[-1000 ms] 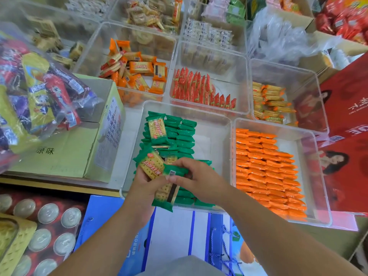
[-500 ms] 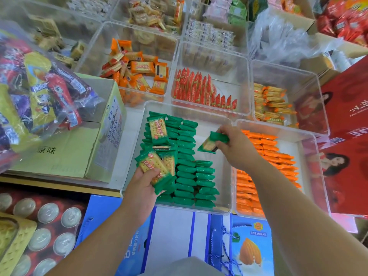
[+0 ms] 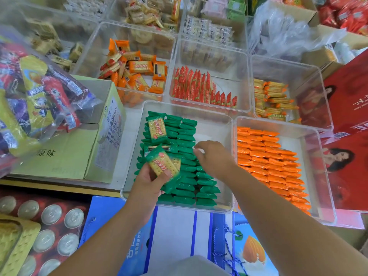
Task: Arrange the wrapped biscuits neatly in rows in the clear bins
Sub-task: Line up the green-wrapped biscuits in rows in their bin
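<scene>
Left hand (image 3: 147,185) gripped a small stack of green biscuit packets (image 3: 162,164) over the clear bin (image 3: 211,124). Right hand (image 3: 216,158), beside it, touched the packed rows (image 3: 186,137) in the bin; whether it pinched a packet could not be determined.

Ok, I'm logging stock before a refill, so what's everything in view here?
green packs: dozens, green, rows in near-centre bin
held packs: a few, green and yellow, lifted over the green rows
orange packs: dozens, orange, rows in near-right bin
red packs: many, red, standing in middle bin
loose packs: many, orange, heaped in far-left bin
yellow packs: many, yellow, stacked in far-right bin
cardboard box: one, yellow-green, left
snack bag: one, clear, on the box
cans: several, silver tops, bottom left
gift bag: one, blue, bottom centre
left hand: grips held packs
right hand: fingertips at green rows; grip hidden
</scene>
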A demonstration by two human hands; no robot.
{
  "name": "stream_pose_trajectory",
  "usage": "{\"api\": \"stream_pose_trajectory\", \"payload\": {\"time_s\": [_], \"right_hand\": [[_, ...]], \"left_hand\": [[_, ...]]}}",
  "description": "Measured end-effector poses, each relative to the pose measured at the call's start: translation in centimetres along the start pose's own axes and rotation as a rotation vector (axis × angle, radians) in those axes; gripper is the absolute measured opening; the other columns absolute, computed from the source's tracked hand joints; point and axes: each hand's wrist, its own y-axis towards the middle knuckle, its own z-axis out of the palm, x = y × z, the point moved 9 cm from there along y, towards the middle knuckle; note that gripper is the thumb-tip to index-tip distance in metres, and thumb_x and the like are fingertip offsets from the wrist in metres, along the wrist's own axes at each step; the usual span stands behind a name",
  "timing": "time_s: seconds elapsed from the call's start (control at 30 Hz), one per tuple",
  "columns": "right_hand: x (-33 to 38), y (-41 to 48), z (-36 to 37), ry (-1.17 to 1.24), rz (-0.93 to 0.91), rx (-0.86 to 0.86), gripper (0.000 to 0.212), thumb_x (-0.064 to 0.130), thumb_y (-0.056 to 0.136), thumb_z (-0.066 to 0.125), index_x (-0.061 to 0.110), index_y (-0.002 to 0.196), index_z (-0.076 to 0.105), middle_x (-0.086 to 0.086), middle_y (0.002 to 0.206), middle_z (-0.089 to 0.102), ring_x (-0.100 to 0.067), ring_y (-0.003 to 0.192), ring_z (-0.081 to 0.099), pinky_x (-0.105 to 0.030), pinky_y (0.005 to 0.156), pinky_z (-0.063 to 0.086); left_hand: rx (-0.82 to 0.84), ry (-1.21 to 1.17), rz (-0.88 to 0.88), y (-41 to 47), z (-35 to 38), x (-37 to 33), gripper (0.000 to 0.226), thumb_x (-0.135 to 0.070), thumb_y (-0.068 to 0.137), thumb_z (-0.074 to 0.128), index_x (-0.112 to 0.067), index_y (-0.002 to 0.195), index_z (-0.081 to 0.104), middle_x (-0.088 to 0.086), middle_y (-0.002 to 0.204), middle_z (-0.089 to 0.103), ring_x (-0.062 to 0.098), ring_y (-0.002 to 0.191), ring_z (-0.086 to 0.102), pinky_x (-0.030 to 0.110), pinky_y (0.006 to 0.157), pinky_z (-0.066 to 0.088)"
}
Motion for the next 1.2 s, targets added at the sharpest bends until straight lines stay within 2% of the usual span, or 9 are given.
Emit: {"api": "stream_pose_trajectory", "payload": {"time_s": [0.13,0.27,0.37,0.47,0.53,0.63,0.8,0.97,1.2], "right_hand": [[4.0,-3.0,0.2,0.622,-0.045,0.179,0.07,0.078,0.077,0.054,0.034,0.131,0.058,0.019,0.118,0.062,0.005,0.099,0.059,-0.023,0.083,0.05],[3.7,-3.9,-0.2,0.652,-0.08,0.171,0.047,0.044,0.085,0.076,0.037,0.129,0.06,0.012,0.123,0.062,-0.008,0.099,0.065,-0.034,0.089,0.054],[2.3,-4.2,-0.9,0.746,-0.018,0.138,0.039,0.032,0.082,0.082,0.034,0.118,0.067,0.007,0.128,0.061,-0.015,0.11,0.065,-0.044,0.096,0.055],[0.8,-4.0,-2.0,0.92,0.001,0.108,0.024,0.02,0.082,0.083,0.032,0.098,0.069,0.007,0.111,0.07,-0.016,0.096,0.071,-0.036,0.076,0.06],[-0.5,-3.5,-3.4,0.993,0.022,0.047,0.02,0.014,0.085,0.079,0.022,0.097,0.065,0.002,0.1,0.073,-0.015,0.082,0.073,-0.027,0.062,0.055],[-3.5,-2.5,-5.4,1.01,0.134,-0.146,0.024,0.005,0.086,0.075,0.015,0.102,0.06,-0.007,0.098,0.073,-0.022,0.085,0.072,-0.031,0.066,0.06],[-4.7,-0.3,-6.7,0.639,0.154,-0.289,0.024,0.01,0.088,0.068,0.029,0.1,0.057,0.004,0.098,0.066,-0.016,0.082,0.065,-0.033,0.06,0.056],[-2.7,1.9,-2.1,0.094,0.081,0.029,0.026,0.006,0.086,0.06,0.026,0.101,0.052,-0.004,0.099,0.065,-0.02,0.077,0.058,-0.036,0.062,0.053],[-2.5,3.2,2.0,-0.073,0.084,0.196,0.041,0.011,0.096,0.049,0.023,0.136,0.056,-0.01,0.131,0.057,-0.03,0.108,0.058,-0.031,0.079,0.044]], "left_hand": [[0.036,0.034,0.095,0.0,1.5,-0.8,0.047,-0.01,0.085,0.08,-0.041,0.116,0.062,0.0,0.11,0.075,0.023,0.106,0.07,0.042,0.086,0.056],[0.055,0.204,0.127,0.4,2.5,-1.3,0.076,-0.009,0.076,0.088,-0.045,0.133,0.054,-0.01,0.094,0.069,0.013,0.087,0.068,0.032,0.08,0.06],[0.063,0.284,0.137,0.6,3.2,-1.9,0.058,-0.012,0.072,0.092,-0.037,0.118,0.067,-0.015,0.089,0.072,0.005,0.078,0.066,0.02,0.069,0.055],[0.081,0.351,0.128,0.8,3.4,-1.8,0.031,-0.02,0.074,0.091,-0.037,0.095,0.076,-0.005,0.082,0.073,0.004,0.068,0.061,0.017,0.061,0.05],[0.049,0.346,0.111,0.9,2.7,-1.5,0.019,-0.026,0.084,0.083,-0.041,0.093,0.075,-0.004,0.087,0.073,0.005,0.071,0.061,0.02,0.063,0.05],[-0.022,0.285,0.088,1.0,1.2,-1.1,0.022,-0.024,0.095,0.071,-0.046,0.092,0.074,-0.006,0.094,0.071,0.006,0.08,0.062,0.021,0.071,0.05],[-0.081,0.279,0.086,0.7,-0.8,-0.8,0.024,-0.019,0.098,0.065,-0.042,0.094,0.072,-0.006,0.09,0.069,0.003,0.077,0.059,0.028,0.078,0.045],[-0.089,0.219,0.117,0.4,-1.8,-0.9,0.027,-0.015,0.099,0.064,-0.04,0.093,0.072,-0.004,0.088,0.069,0.003,0.08,0.061,0.027,0.083,0.046],[0.016,0.351,0.159,0.3,-0.7,-1.1,0.032,-0.012,0.099,0.063,-0.043,0.094,0.068,-0.014,0.081,0.065,0.003,0.079,0.058,0.012,0.075,0.047]]}}
